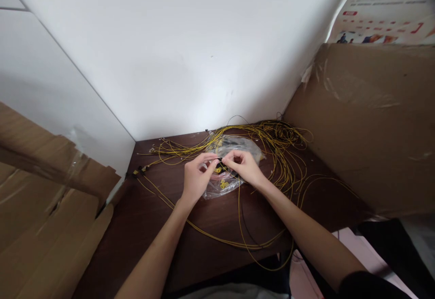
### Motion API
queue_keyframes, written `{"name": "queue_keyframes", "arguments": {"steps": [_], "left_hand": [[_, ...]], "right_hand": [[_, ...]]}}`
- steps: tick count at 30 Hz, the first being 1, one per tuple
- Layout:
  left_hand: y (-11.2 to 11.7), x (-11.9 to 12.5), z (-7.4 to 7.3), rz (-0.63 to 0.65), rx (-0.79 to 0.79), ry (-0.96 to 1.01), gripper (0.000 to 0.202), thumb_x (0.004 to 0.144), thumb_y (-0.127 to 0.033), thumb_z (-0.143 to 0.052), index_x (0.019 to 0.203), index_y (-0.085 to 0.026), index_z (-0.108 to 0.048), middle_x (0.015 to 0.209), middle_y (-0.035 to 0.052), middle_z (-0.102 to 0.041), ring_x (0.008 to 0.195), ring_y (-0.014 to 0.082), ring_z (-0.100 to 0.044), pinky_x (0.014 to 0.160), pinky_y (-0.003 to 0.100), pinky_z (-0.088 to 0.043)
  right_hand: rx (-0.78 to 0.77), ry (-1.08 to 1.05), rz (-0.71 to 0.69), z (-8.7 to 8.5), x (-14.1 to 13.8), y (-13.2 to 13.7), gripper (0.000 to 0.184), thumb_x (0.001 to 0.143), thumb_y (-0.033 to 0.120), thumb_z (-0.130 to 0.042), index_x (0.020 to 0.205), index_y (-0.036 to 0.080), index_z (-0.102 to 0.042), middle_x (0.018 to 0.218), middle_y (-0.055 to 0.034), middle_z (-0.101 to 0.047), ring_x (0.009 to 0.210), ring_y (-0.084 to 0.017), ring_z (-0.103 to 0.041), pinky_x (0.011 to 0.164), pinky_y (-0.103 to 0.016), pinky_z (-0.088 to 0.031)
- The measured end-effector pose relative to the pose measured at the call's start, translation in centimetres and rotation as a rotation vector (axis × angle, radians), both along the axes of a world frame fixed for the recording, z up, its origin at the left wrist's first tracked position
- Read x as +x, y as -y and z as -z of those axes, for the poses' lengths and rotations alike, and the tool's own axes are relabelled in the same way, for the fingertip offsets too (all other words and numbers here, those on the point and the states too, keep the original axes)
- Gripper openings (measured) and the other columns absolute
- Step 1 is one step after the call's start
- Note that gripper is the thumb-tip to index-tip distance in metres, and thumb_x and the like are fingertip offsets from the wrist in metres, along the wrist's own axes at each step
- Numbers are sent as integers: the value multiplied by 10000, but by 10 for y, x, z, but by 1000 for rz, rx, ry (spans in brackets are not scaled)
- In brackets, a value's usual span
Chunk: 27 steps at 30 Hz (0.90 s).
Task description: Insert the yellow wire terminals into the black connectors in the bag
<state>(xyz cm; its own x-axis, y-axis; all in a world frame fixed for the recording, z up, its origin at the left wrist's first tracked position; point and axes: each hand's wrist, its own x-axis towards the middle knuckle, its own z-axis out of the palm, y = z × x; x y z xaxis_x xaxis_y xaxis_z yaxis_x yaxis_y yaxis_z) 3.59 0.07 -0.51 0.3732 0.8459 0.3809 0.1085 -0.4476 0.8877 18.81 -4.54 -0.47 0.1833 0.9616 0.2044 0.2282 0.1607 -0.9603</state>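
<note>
My left hand [199, 173] and my right hand [245, 166] meet fingertip to fingertip over a plastic bag. Between their pinched fingers is a small black connector [220, 159], partly hidden by the fingertips. A thin yellow cable [239, 199] hangs below my right hand and loops toward the table's front edge; its upper end is hidden at the fingers. Beneath both hands lies the clear plastic bag [217, 192], with small yellow parts [224, 184] and black ones in it.
Behind the bag a tangle of yellow cables [282, 131] spreads over the dark wooden table [217, 217]. Several cable ends with black connectors [141, 170] lie at the left. Cardboard stands on the left [47, 208] and right [367, 131], a white wall [204, 54] behind.
</note>
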Motion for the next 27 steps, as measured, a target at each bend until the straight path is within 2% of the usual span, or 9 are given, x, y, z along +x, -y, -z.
{"name": "queue_keyframes", "arguments": {"steps": [5, 10, 16, 19, 24, 27], "left_hand": [[-1, 0, 1, -41, -24, 15, 179, 755, -314, -603, 843, -160, -584, 803, 38, -676, 728, 146, -645, 511, 176, -458], [-2, -1, 1, -32, -63, 16, 181, 759, -329, -596, 787, -151, -611, 768, 42, -673, 709, 150, -640, 478, 170, -460], [1, 1, 4, 86, -164, 44, 242, 734, -338, -611, 878, -148, -657, 903, 61, -667, 713, 159, -639, 510, 225, -543], [1, 1, 6, 93, -189, 47, 248, 722, -334, -622, 885, -152, -662, 904, 56, -665, 663, 148, -632, 501, 242, -552], [-2, 0, 4, -36, -43, -19, 197, 718, -300, -631, 843, -157, -680, 821, 52, -686, 639, 137, -624, 537, 229, -530], [-3, 0, 3, -55, 1, -8, 195, 719, -295, -629, 851, -161, -681, 782, 49, -688, 649, 143, -627, 554, 230, -519]], "right_hand": [[2, -12, -2, 0, 0, 1, 257, 724, 392, -608, 671, 142, -582, 557, 16, -506, 509, -92, -418, 502, -230, -327], [-10, -21, -1, -2, 0, 1, 257, 719, 393, -613, 677, 141, -584, 559, 16, -514, 505, -92, -427, 501, -229, -334], [-16, -14, -29, 0, -1, 1, 257, 719, 396, -615, 681, 143, -591, 566, 10, -526, 509, -95, -435, 498, -230, -343], [-21, -11, -38, 2, 0, 0, 259, 719, 400, -617, 687, 144, -600, 571, 6, -535, 509, -97, -441, 492, -229, -346], [-43, -33, -24, 1, 0, 0, 270, 712, 416, -621, 703, 146, -604, 560, 7, -537, 502, -101, -452, 488, -230, -357], [-52, -29, -11, 1, 0, 0, 270, 710, 414, -623, 709, 144, -606, 560, 8, -534, 499, -100, -448, 491, -231, -355]]}}
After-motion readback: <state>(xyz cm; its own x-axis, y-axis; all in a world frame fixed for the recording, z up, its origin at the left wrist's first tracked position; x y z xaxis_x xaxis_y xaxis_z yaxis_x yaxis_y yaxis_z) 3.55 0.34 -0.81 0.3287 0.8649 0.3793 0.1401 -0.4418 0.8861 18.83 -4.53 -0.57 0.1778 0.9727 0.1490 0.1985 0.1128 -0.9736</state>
